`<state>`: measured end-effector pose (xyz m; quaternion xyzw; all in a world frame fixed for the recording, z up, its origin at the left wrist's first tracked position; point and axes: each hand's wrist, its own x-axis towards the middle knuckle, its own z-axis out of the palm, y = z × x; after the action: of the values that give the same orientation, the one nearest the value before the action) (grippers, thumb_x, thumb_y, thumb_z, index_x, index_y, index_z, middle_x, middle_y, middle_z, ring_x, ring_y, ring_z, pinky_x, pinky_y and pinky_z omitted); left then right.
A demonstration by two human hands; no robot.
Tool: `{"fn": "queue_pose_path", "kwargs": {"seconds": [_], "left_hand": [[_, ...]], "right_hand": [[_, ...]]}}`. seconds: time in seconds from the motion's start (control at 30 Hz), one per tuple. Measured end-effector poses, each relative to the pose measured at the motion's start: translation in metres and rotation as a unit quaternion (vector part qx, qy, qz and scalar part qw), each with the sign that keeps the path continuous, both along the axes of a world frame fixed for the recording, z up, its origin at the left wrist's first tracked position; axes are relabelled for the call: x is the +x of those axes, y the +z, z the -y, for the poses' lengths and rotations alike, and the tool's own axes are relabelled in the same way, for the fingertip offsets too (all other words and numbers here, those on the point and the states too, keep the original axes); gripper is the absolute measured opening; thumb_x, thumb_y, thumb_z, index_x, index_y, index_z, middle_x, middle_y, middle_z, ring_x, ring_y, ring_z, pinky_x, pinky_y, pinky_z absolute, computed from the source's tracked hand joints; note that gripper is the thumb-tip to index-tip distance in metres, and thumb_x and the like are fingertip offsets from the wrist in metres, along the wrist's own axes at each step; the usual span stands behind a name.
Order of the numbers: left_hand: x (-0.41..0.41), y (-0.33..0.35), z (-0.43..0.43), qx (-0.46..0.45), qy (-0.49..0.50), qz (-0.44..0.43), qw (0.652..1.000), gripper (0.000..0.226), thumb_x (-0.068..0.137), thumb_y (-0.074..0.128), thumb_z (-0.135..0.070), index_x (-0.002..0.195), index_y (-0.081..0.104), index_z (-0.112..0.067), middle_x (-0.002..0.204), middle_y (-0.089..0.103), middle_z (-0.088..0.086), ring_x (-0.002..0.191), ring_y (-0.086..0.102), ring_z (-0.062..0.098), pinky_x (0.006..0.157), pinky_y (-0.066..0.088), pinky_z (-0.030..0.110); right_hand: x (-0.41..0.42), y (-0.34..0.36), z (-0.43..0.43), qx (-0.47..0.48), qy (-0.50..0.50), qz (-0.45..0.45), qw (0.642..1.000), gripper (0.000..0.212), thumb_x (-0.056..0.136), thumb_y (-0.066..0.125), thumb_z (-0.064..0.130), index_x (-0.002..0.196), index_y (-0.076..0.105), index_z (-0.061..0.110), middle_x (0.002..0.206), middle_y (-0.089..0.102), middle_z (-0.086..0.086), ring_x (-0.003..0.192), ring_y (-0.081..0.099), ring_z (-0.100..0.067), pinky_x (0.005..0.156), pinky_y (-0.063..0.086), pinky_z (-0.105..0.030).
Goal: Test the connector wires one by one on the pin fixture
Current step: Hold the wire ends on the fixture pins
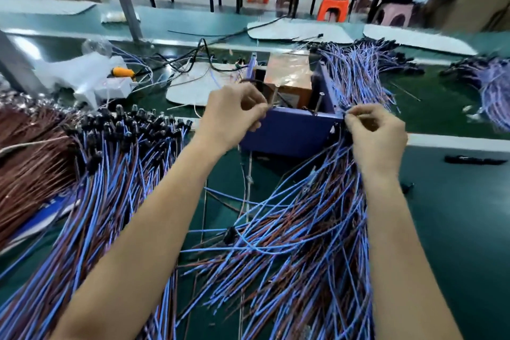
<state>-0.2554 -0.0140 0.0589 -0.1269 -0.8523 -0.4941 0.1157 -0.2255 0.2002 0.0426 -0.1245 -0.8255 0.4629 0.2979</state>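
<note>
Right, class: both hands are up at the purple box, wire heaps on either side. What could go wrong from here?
1. The right hand pinches a wire at the top of a crossed, tangled heap; pulling it free may drag others along.
2. A second heap lies close on the left of the purple box, so tested and untested wires could get mixed.

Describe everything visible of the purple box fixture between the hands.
The purple open-topped box fixture stands on the green table, front wall toward the camera, looking like painted sheet. Thin metal pins rise inside its front rim; an orange-brown block sits behind. The left hand pinches at its front left corner, the right hand pinches blue wires at its right corner.
</note>
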Motion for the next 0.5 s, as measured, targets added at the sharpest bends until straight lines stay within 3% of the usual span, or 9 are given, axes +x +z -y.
{"fn": "queue_pose_path", "kwargs": {"seconds": [0.07, 0.2, 0.27, 0.4, 0.5], "left_hand": [[0.0, -0.001, 0.0, -0.033, 0.021, 0.007, 0.999, 0.008, 0.086, 0.066, -0.008, 0.08, 0.067, -0.014, 0.068, 0.069, 0.006, 0.046, 0.057, 0.003, 0.054, 0.047, 0.016], [0.001, 0.0, 0.002, -0.111, 0.062, -0.009, 0.992, 0.001, 0.083, 0.069, -0.02, 0.083, 0.07, -0.021, 0.072, 0.065, 0.002, 0.069, 0.059, 0.014, 0.07, 0.046, 0.023], [0.002, 0.0, 0.002, -0.113, 0.08, -0.016, 0.99, 0.005, 0.084, 0.068, -0.025, 0.08, 0.067, -0.027, 0.073, 0.062, -0.002, 0.065, 0.053, 0.011, 0.066, 0.039, 0.023], [0.002, 0.0, 0.002, -0.103, 0.112, -0.041, 0.988, 0.007, 0.086, 0.065, -0.029, 0.08, 0.064, -0.032, 0.077, 0.062, -0.007, 0.053, 0.043, -0.001, 0.055, 0.03, 0.021], [0.001, -0.002, 0.0, -0.092, 0.123, -0.056, 0.987, 0.005, 0.087, 0.065, -0.027, 0.083, 0.066, -0.029, 0.08, 0.064, -0.007, 0.058, 0.046, -0.002, 0.055, 0.031, 0.017]], "right_hand": [[-0.001, -0.003, 0.001, 0.011, -0.006, 0.005, 1.0, 0.006, 0.085, 0.068, 0.016, 0.087, 0.07, 0.021, 0.08, 0.067, 0.001, 0.074, 0.058, -0.011, 0.076, 0.045, -0.022], [-0.001, -0.003, 0.002, 0.018, 0.005, 0.007, 1.0, 0.005, 0.086, 0.069, 0.014, 0.087, 0.071, 0.019, 0.079, 0.066, 0.003, 0.076, 0.06, -0.012, 0.077, 0.049, -0.023], [0.0, -0.002, 0.003, 0.015, 0.013, 0.001, 1.0, 0.006, 0.085, 0.069, 0.013, 0.086, 0.072, 0.018, 0.079, 0.067, 0.003, 0.076, 0.062, -0.013, 0.077, 0.049, -0.023], [0.0, -0.002, 0.009, 0.054, 0.019, -0.023, 0.998, 0.007, 0.086, 0.068, 0.009, 0.089, 0.073, 0.013, 0.085, 0.069, -0.002, 0.077, 0.061, -0.013, 0.072, 0.044, -0.008], [0.0, -0.002, 0.013, 0.073, 0.017, -0.035, 0.997, 0.008, 0.086, 0.068, 0.008, 0.091, 0.074, 0.01, 0.091, 0.07, -0.008, 0.083, 0.063, -0.021, 0.082, 0.049, -0.023]]}}
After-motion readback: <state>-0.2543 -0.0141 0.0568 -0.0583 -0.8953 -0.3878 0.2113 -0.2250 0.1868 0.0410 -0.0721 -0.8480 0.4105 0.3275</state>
